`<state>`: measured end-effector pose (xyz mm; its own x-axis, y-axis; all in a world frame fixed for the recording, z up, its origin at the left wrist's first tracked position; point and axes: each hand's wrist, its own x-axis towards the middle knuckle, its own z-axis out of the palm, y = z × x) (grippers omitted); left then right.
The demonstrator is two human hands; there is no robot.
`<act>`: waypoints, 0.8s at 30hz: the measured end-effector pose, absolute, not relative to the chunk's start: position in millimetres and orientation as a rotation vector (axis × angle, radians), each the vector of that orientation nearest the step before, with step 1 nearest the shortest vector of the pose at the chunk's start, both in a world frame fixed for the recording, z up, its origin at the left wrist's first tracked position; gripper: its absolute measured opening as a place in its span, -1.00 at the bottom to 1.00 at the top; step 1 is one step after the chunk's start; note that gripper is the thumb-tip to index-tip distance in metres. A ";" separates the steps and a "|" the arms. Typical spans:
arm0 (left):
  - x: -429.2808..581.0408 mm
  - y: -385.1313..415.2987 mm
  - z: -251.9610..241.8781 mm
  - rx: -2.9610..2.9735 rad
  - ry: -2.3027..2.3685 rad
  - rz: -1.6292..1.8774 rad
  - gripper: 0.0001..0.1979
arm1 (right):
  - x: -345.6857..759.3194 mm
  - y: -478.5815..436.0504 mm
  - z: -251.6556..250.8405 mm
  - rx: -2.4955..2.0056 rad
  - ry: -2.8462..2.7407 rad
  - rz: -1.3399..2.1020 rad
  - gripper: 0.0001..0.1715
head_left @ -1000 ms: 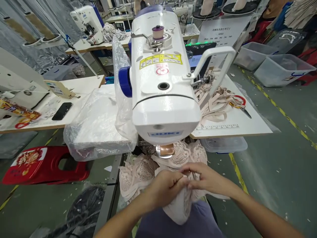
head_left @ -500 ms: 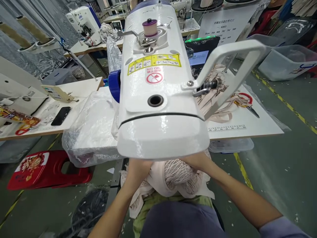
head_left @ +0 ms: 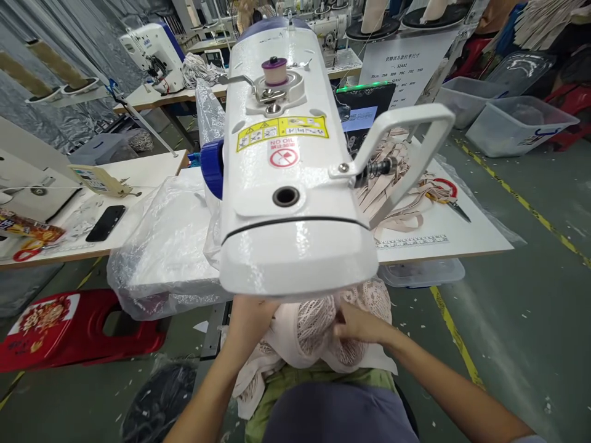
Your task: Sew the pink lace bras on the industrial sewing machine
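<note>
A beige lace bra (head_left: pixel 308 332) with rounded, patterned cups is bunched over my lap, its upper part hidden beneath the white sewing machine (head_left: pixel 295 258). My right hand (head_left: pixel 362 323) is closed on the lace at the right cup, thumb and fingers curled into the cloth. At the left side of the bra, just under the machine head, is my left hand (head_left: pixel 253 320); its fingers are hidden behind the machine, so their grip does not show.
Beige straps (head_left: pixel 392 178), red-handled scissors (head_left: pixel 447 197) and a ruler (head_left: pixel 410 241) lie on the right tabletop. A plastic-covered surface (head_left: pixel 161 246) and a phone (head_left: pixel 106 223) are to the left. A red stool (head_left: pixel 83 326) and a black bag-lined bin (head_left: pixel 159 400) stand on the floor.
My right hand has come out from beneath the machine head and moved down onto the lace cup. My left hand stays about where it was. The view has shifted slightly.
</note>
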<state>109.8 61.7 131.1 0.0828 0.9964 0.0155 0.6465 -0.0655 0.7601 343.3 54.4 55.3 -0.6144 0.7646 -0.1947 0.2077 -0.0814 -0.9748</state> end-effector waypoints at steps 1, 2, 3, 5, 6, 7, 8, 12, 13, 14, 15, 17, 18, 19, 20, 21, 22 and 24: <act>108.1 61.4 132.0 1.773 1.636 0.739 -0.78 | 344.3 48.0 50.7 -0.999 -1.748 1.846 0.06; 106.8 60.9 132.5 1.761 1.653 0.718 -0.75 | 345.6 42.1 47.3 -0.982 -1.710 1.941 -0.05; 105.9 60.3 132.4 1.742 1.671 0.708 -0.71 | 347.4 36.8 44.9 -0.990 -1.661 2.023 -0.19; 105.9 58.9 130.4 1.690 1.706 0.711 -0.59 | 352.4 28.5 41.6 -1.020 -1.546 2.154 -0.34; 106.7 58.3 128.7 1.660 1.719 0.718 -0.54 | 355.3 25.1 40.2 -1.028 -1.469 2.196 -0.32; 107.8 58.0 126.8 1.634 1.724 0.720 -0.51 | 358.3 22.1 38.9 -1.035 -1.386 2.214 -0.28; 109.1 58.0 125.2 1.608 1.732 0.725 -0.48 | 361.1 19.3 37.7 -1.047 -1.304 2.207 -0.25; 113.1 60.1 123.9 1.560 1.749 0.714 -0.46 | 370.0 8.6 36.0 -1.149 -1.056 2.062 -0.25; 112.9 60.5 124.8 1.564 1.747 0.695 -0.47 | 371.8 6.5 36.8 -1.177 -1.026 2.027 -0.26; 112.1 60.6 125.8 1.576 1.741 0.675 -0.48 | 373.6 4.7 38.2 -1.200 -1.010 1.996 -0.27; 110.8 60.2 126.7 1.598 1.732 0.656 -0.51 | 375.5 3.5 40.1 -1.216 -1.008 1.971 -0.28; 107.9 57.0 128.7 1.676 1.735 0.659 -0.58 | 380.0 2.6 45.5 -1.219 -1.029 1.947 -0.29; 107.2 53.8 130.2 1.732 1.751 0.688 -0.64 | 382.6 2.9 48.8 -1.210 -1.050 1.947 -0.29; 107.8 49.6 132.4 1.797 1.772 0.741 -0.71 | 385.6 3.6 52.6 -1.198 -1.077 1.949 -0.28; 110.1 44.3 135.5 1.874 1.782 0.812 -0.77 | 388.7 4.7 56.9 -1.188 -1.109 1.950 -0.27; 114.6 37.9 139.5 1.962 1.773 0.898 -0.82 | 391.9 6.0 61.8 -1.180 -1.146 1.944 -0.26; 121.3 30.7 144.4 2.057 1.734 0.994 -0.83 | 394.9 7.4 67.4 -1.174 -1.191 1.927 -0.25; 139.7 15.3 154.8 2.269 1.521 1.188 -0.81 | 399.1 9.9 82.0 -1.147 -1.345 1.853 -0.26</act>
<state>139.7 15.3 154.8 0.1663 0.8374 0.5206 0.7080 -0.4689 0.5281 399.1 9.9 82.0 -0.4677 0.8290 -0.3066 0.0346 -0.3294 -0.9436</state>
